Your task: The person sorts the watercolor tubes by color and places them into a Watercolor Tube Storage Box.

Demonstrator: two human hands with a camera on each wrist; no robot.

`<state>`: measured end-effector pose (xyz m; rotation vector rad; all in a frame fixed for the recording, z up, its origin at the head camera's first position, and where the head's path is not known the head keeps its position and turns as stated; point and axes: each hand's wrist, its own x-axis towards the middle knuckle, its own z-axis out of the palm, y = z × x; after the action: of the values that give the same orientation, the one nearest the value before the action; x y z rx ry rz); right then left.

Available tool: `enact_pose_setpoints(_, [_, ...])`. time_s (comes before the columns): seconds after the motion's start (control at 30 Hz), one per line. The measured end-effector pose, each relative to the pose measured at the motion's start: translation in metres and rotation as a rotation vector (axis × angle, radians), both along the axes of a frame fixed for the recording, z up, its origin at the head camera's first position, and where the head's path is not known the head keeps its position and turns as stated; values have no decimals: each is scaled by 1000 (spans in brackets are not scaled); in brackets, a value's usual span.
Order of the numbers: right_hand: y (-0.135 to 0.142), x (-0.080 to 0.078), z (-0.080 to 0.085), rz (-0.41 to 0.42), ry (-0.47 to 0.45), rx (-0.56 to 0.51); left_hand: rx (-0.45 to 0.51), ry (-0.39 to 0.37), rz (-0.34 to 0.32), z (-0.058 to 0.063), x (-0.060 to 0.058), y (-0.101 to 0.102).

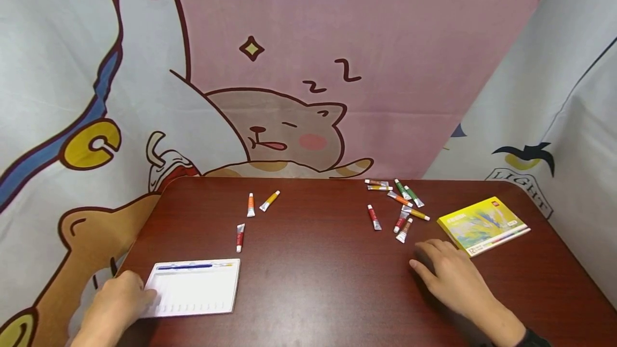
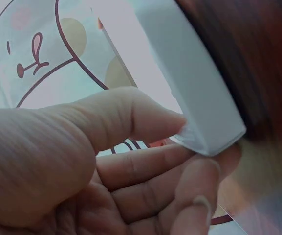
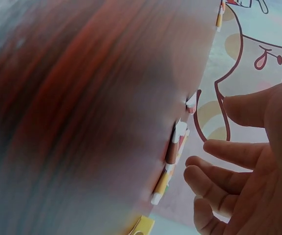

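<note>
One white tray, well left of the box: edge pinched by left hand. Right hand, near the box: empty, loosely spread. Tray judged light, stiff; best held by opposite edges.

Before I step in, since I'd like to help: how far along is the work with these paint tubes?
Apparently done: an orange tube, a yellow tube and a red tube lie apart from the others. In hand: the left hand pinches the white tray, where a brush lies. Probably remaining: more tubes lie clustered near the yellow box; the right hand holds nothing.
</note>
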<state>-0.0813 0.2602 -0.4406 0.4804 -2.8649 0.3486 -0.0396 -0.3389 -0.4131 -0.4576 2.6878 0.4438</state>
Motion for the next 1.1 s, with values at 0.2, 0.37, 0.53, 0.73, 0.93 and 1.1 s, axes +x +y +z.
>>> enact_pose_setpoints(0.2, [-7, 0, 0, 9, 39, -88, 9, 21, -27, 7, 0, 12])
enact_pose_setpoints(0.37, [-12, 1, 0, -21, -14, -161, 6, 20, -63, 10, -4, 22])
enact_pose_setpoints(0.53, [-20, 3, 0, -50, -73, -179, 24, 91, -115, 7, -5, 38])
enact_pose_setpoints(0.73, [-30, 3, -1, -44, -70, -175, 105, 112, -166, 2, -10, 62])
enact_pose_setpoints(0.93, [-34, 3, -4, -24, -51, -178, 155, 109, -171, -1, -14, 80])
enact_pose_setpoints(1.1, [-34, 3, -5, -24, -38, -179, 172, 134, -195, -4, -16, 92])
